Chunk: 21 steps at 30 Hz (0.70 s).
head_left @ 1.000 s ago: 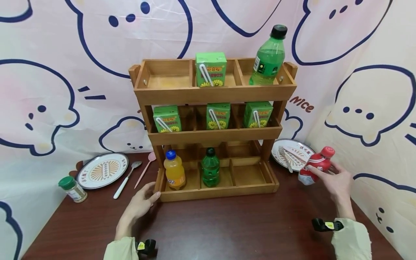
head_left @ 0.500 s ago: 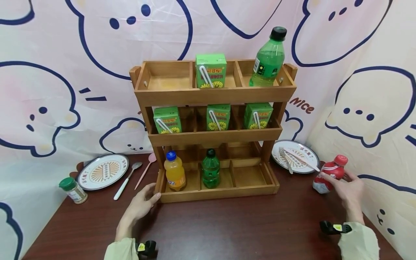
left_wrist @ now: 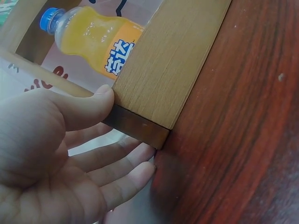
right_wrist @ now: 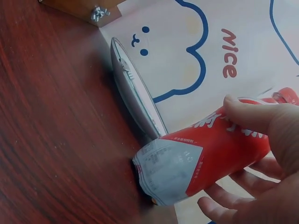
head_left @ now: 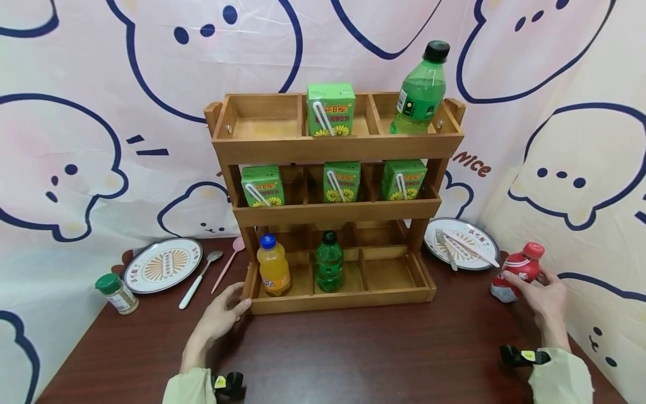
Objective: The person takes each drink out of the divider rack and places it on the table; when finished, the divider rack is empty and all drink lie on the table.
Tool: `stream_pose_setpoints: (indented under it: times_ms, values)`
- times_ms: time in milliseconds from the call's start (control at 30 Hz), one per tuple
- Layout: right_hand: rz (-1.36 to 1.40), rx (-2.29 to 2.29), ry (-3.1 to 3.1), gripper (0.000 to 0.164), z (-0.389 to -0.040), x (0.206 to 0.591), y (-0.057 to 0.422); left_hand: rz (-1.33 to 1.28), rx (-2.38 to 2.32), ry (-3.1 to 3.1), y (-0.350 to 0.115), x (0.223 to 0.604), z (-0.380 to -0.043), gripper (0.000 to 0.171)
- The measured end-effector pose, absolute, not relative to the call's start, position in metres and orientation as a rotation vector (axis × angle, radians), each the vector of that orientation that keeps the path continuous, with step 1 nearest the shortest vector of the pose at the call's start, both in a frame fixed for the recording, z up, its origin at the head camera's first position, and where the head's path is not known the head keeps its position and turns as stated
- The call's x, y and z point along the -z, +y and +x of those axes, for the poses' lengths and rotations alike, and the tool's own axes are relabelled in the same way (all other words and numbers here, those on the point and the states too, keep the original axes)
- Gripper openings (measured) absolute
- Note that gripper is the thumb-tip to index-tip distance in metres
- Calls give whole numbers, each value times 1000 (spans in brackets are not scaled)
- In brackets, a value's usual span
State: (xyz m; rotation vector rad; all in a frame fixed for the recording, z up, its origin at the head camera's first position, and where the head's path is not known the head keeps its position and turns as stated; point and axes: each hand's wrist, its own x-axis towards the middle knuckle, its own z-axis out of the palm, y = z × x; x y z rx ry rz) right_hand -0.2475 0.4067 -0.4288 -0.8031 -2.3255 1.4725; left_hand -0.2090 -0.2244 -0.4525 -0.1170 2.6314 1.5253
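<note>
My right hand point(head_left: 545, 300) holds a red plastic bottle point(head_left: 522, 267) with a red cap, thumb on one side and fingers on the other. In the right wrist view, the greyish base of this red bottle point(right_wrist: 219, 154) is right at the tabletop, beside the plate. My left hand point(head_left: 217, 320) touches the lower left front corner of the three-tier wooden shelf point(head_left: 343, 303). The left wrist view shows its thumb at the top edge and its relaxed fingers point(left_wrist: 135, 172) along the outer side. Inside that corner stands an orange drink bottle point(head_left: 273, 268) with a blue cap.
A small green bottle point(head_left: 329, 264) stands in the bottom tier. Several green drink cartons point(head_left: 341, 182) and a larger green bottle point(head_left: 421, 92) occupy the upper tiers. Plates point(head_left: 164, 266) flank the shelf; a fork point(head_left: 448, 249) and knife lie on the right one. Left are spoons point(head_left: 200, 279) and a seasoning jar point(head_left: 118, 294).
My right hand has moved right and down with the red bottle, from over the right plate's edge to the table beside it. My left hand stays at the shelf corner.
</note>
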Motion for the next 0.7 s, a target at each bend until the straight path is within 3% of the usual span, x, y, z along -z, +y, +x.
stream_pose_setpoints:
  times_ms: [200,467,700]
  values:
    - [-835,-1500,-2224,101,-256,433,412,-108,-1549,2611,-226,452,-208,55]
    - [-830,-1420,-2031,69,-230,375,357,-120,-1547,2621,-225,452,-207,55]
    - [-465,-1506,-1951,35,-225,356,300,-123,-1522,2642,-225,451,-209,54]
